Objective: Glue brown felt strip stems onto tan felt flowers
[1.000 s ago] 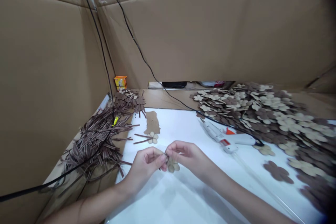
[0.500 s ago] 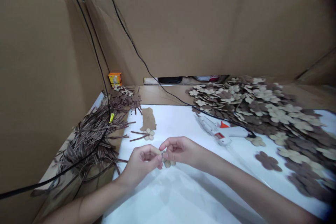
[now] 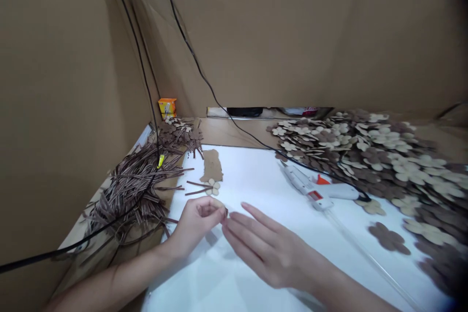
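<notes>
Over the white board (image 3: 252,170), my left hand (image 3: 203,219) pinches a small dark piece (image 3: 226,212), mostly hidden by the fingers. My right hand (image 3: 265,248) is beside it, fingers stretched out, the fingertips close to the left ones. Whether they touch the piece is unclear. Behind my left hand lies a small beige flower (image 3: 212,186) with two brown strips (image 3: 197,187) at its left. A torn cardboard scrap (image 3: 212,165) lies just beyond it. The white glue gun (image 3: 318,197) rests on the board to the right, with a clear stick (image 3: 369,256) at its rear.
Brown strips (image 3: 135,185) are heaped at the left. Beige and brown flower shapes (image 3: 380,151) are piled at the right. A black cable (image 3: 197,63) crosses the cardboard wall (image 3: 292,34) and reaches the glue gun. An orange box (image 3: 167,107) stands in the back left corner.
My right hand has opened from its pinch, spread its fingers and turned flatter. The beige petals seen between my hands no longer show. The whole view has shifted slightly.
</notes>
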Motion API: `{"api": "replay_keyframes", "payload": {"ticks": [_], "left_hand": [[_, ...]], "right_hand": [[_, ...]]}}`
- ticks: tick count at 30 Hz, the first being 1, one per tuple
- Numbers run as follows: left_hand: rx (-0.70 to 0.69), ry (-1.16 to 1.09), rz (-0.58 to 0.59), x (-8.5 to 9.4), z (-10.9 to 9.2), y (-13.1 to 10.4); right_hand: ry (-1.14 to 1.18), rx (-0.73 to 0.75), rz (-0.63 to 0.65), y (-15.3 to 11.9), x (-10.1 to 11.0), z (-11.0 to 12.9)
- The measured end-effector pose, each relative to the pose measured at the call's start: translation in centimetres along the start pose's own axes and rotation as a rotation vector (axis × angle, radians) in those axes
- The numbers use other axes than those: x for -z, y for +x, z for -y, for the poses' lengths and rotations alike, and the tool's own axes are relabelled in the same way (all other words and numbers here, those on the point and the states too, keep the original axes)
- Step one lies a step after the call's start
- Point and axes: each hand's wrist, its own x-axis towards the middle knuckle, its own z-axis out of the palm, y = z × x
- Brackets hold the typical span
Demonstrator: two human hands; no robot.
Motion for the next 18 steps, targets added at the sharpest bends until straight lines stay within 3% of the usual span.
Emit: {"api": "replay_keyframes", "payload": {"ticks": [3,5,6,9,11,12,15,18], "left_hand": [[0.045,-0.082,-0.044,-0.1,-0.4,0.0],[0.086,-0.140,-0.069,-0.1,-0.5,-0.1],[0.095,-0.159,-0.074,-0.1,-0.5,-0.1],[0.033,-0.170,-0.051,0.0,-0.3,-0.1],[-0.031,-0.167,-0.013,0.1,-0.2,-0.2],[-0.053,-0.167,0.003,0.1,-0.1,-0.2],[-0.069,-0.163,0.010,0.0,-0.1,-0.4],[-0.063,-0.158,0.000,-0.1,-0.2,-0.5]], "right_hand": [[0.213,0.066,0.114,-0.6,0.6,-0.1],[0.445,-0.041,0.134,-0.8,1.0,-0.2],[0.555,-0.134,0.084,-0.7,1.1,-0.3],[0.777,-0.653,-0.166,-0.1,0.6,-1.2],[0.907,-1.063,-0.196,0.7,-0.1,-2.1],[1.009,-1.177,-0.136,1.2,-0.5,-2.5],[1.297,-1.235,0.102,2.2,-1.7,-3.3],[1.410,-1.255,0.135,2.2,-2.2,-3.2]]}}
